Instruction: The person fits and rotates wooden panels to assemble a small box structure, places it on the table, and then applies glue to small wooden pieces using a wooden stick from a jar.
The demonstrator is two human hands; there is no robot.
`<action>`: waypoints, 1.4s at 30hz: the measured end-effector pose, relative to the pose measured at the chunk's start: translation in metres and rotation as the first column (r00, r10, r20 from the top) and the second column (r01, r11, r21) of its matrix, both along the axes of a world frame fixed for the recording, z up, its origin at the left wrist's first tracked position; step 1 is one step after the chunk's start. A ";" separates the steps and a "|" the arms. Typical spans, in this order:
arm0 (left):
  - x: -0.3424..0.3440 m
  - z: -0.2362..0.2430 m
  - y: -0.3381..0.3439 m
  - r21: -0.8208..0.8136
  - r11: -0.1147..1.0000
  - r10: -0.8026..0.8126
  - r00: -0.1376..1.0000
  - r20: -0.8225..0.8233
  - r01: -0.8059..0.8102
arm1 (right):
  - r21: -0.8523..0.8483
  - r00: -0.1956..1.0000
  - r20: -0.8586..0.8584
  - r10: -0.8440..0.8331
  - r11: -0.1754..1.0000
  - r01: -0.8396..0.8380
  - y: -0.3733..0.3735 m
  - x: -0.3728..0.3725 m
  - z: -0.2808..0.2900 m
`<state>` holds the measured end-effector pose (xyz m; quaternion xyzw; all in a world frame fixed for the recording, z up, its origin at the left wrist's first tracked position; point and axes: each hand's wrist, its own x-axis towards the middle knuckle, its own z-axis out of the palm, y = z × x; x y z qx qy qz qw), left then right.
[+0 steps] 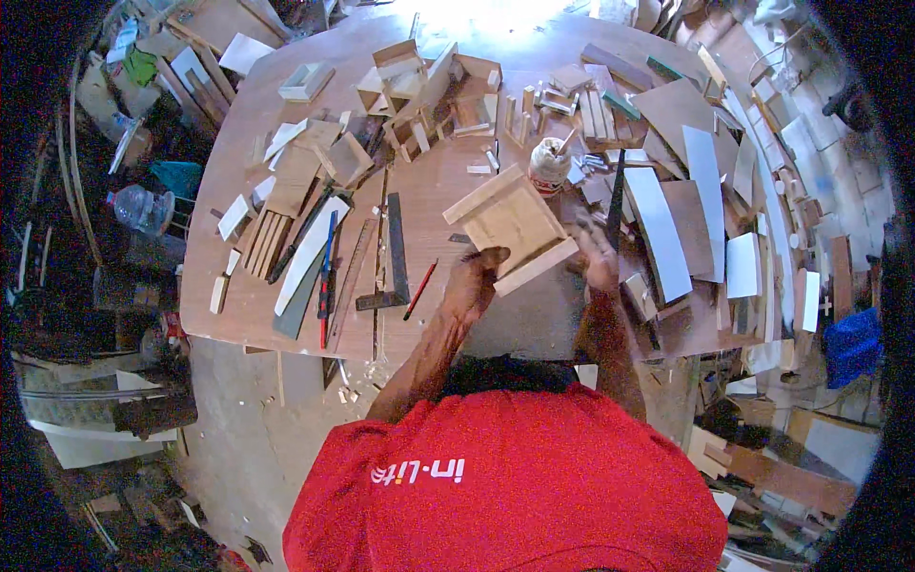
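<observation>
Above the near part of a wooden worktable (pixel 243 319) — one shallow wooden box (pixel 515 229), pale, tilted, with a raised strip along each of two opposite sides. At its near left corner it is gripped by the left hand (pixel 474 281), the thumb laid over the panel. Beside its right end the right hand (pixel 598 259) is placed, blurred; how widely its fingers are spread, and whether the wood is touched, cannot be told.

Behind the box: one white jar (pixel 548 170), a stick stood in its mouth. To the left, laid flat: one red pencil (pixel 420 289), one dark try square (pixel 397 238), one ruler (pixel 353 272). Toward the far side: several small wooden boxes (pixel 400 76), grouped together. To the right: white panels (pixel 660 234), strewn among wooden offcuts — one dark bar (pixel 618 195) just behind the right hand.
</observation>
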<state>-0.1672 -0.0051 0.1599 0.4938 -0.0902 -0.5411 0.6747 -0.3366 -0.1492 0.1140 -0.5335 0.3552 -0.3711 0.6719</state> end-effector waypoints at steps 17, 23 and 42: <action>-0.014 -0.029 -0.025 -0.159 0.899 0.388 0.911 -0.138 -0.407 | 0.172 0.991 0.069 0.116 0.977 -0.126 0.062 0.037 0.005; -0.014 -0.032 -0.026 -0.185 0.849 0.474 0.868 -0.147 -0.495 | 0.167 0.989 0.073 0.132 0.976 -0.142 0.061 0.044 0.005; -0.003 -0.059 -0.007 -0.250 0.928 0.370 0.756 0.541 -0.275 | 0.178 0.981 0.066 0.183 0.965 -0.192 0.045 0.031 0.006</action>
